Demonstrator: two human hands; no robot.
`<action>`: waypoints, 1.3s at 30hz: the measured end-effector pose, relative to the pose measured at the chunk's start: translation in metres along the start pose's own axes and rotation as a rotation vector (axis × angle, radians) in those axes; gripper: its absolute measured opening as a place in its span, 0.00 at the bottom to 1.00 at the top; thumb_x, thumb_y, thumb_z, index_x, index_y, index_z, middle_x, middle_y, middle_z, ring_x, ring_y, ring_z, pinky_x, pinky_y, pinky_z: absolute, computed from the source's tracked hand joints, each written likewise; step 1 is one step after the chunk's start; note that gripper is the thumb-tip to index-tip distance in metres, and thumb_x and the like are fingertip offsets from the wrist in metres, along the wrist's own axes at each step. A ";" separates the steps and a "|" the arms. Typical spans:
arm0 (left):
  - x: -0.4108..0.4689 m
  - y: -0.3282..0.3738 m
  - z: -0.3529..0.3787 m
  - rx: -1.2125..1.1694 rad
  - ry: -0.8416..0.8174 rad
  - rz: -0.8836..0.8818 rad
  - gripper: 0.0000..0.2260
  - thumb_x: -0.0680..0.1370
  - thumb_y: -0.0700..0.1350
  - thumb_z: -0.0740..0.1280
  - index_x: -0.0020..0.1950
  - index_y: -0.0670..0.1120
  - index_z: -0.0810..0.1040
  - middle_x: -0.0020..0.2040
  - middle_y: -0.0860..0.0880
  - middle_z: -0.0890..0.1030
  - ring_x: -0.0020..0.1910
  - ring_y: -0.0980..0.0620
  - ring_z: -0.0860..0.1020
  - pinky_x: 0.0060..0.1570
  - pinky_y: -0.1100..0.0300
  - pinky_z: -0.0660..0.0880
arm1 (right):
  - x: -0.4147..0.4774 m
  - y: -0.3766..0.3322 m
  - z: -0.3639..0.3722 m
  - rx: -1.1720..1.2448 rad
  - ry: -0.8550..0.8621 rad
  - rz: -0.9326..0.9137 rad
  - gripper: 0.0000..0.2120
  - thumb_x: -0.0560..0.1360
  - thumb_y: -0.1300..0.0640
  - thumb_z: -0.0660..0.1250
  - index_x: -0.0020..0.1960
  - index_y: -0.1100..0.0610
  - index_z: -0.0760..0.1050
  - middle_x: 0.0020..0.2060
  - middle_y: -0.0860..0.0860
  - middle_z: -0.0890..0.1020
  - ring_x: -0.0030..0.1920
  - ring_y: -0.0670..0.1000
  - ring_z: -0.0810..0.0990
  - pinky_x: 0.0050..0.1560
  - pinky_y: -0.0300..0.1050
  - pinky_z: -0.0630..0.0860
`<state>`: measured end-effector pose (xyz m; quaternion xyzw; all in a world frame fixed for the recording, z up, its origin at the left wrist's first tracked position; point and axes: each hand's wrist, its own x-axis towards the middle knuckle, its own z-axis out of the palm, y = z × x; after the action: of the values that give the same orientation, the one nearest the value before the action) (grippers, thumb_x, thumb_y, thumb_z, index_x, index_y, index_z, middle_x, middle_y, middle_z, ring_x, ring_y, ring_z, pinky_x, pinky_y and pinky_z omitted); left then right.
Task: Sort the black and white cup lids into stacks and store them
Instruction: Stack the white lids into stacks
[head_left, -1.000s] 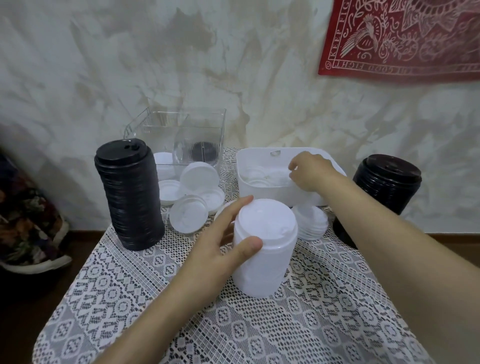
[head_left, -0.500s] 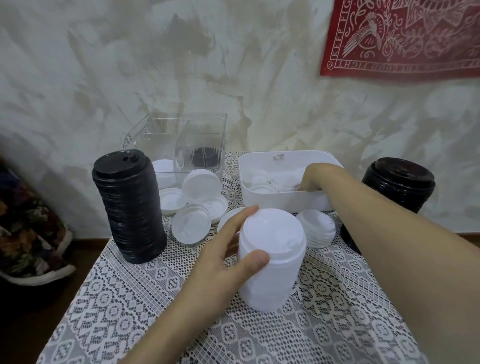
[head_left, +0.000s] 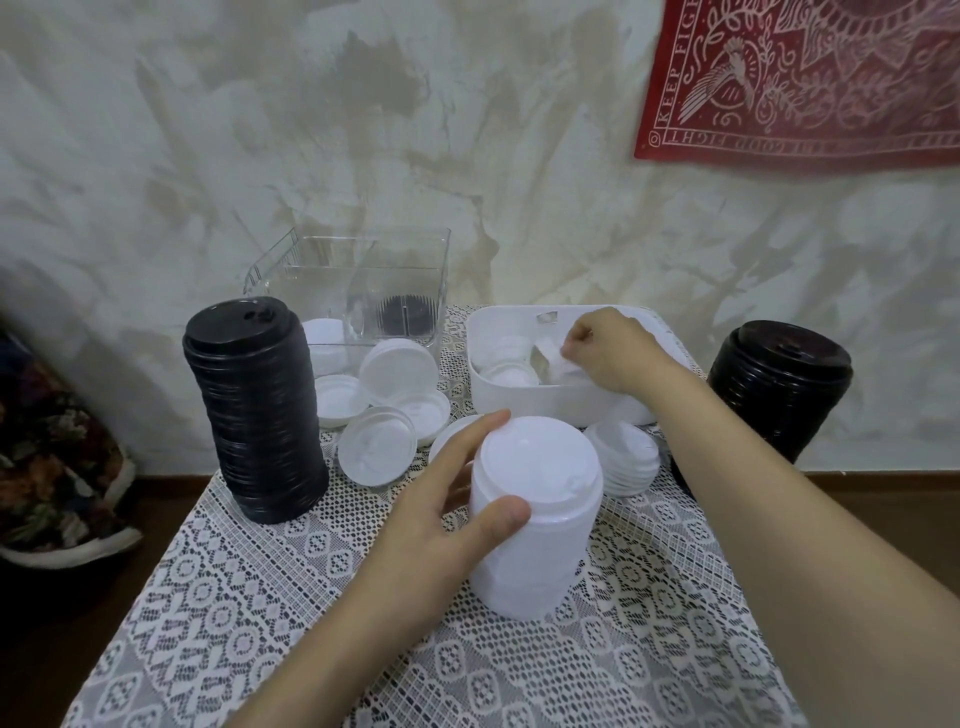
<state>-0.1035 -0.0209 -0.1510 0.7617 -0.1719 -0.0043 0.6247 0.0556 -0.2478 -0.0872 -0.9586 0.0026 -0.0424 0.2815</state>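
A tall stack of white lids (head_left: 535, 525) stands on the lace cloth in the middle. My left hand (head_left: 447, 514) grips its top edge, thumb in front and fingers behind. My right hand (head_left: 608, 353) is over the white bin (head_left: 519, 400) and pinches a white lid (head_left: 558, 364) lifted on edge. More white lids lie in the bin. Two black lid stacks stand apart: a tall one at the left (head_left: 254, 415) and a shorter one at the right (head_left: 779, 384).
Loose white lids (head_left: 384, 415) lie between the tall black stack and the bin, with a short white pile (head_left: 628, 457) in front of the bin. A clear box (head_left: 363, 296) holding a black lid stands at the back by the wall. The table drops off at the left.
My right hand went down into the white bin and has come up pinching a white lid. My left hand stays on the white stack.
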 end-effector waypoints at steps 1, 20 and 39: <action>0.000 0.000 0.000 -0.001 0.000 0.001 0.35 0.65 0.76 0.72 0.71 0.73 0.70 0.72 0.63 0.75 0.71 0.60 0.74 0.73 0.43 0.70 | -0.005 -0.003 0.001 0.112 0.014 -0.054 0.08 0.81 0.56 0.66 0.42 0.52 0.77 0.39 0.49 0.80 0.44 0.53 0.77 0.45 0.47 0.72; 0.001 -0.001 0.001 -0.034 0.002 0.008 0.35 0.66 0.75 0.72 0.71 0.71 0.70 0.72 0.61 0.76 0.71 0.57 0.75 0.73 0.42 0.69 | -0.037 -0.001 0.011 0.156 -0.155 -0.211 0.14 0.73 0.52 0.79 0.57 0.49 0.81 0.59 0.49 0.78 0.62 0.48 0.75 0.63 0.44 0.69; 0.001 -0.001 0.001 -0.025 0.000 0.012 0.35 0.66 0.76 0.71 0.71 0.72 0.70 0.72 0.62 0.76 0.71 0.57 0.75 0.73 0.43 0.70 | -0.022 0.012 0.045 -0.226 0.066 -0.378 0.13 0.76 0.59 0.70 0.60 0.54 0.76 0.50 0.53 0.81 0.53 0.59 0.77 0.45 0.50 0.67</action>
<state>-0.1022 -0.0225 -0.1521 0.7529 -0.1764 -0.0028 0.6340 0.0377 -0.2324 -0.1331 -0.9656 -0.1634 -0.1251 0.1588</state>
